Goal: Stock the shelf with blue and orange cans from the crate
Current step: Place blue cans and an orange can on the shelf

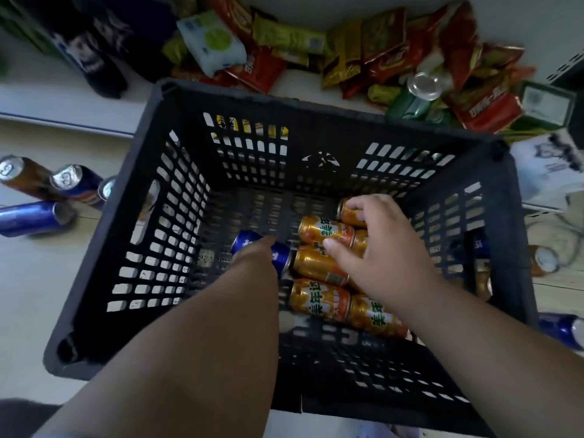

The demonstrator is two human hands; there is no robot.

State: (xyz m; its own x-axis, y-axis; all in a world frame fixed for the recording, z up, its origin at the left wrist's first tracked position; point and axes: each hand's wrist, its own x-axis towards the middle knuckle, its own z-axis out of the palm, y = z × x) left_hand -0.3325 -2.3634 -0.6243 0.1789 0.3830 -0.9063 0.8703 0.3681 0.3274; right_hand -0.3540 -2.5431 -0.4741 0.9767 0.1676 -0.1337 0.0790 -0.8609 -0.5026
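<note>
A black slatted crate fills the middle of the head view. Several orange cans lie on their sides on its floor at the right, and one blue can lies to their left. My left hand reaches down onto the blue can and covers its middle; its fingers are hidden. My right hand is spread over the upper orange cans, thumb on one orange can and fingertips on the far orange can.
Left of the crate, blue and orange cans stand and one blue can lies on its side on a pale surface. More cans show at the right. Snack packets are piled behind the crate, with dark bottles at back left.
</note>
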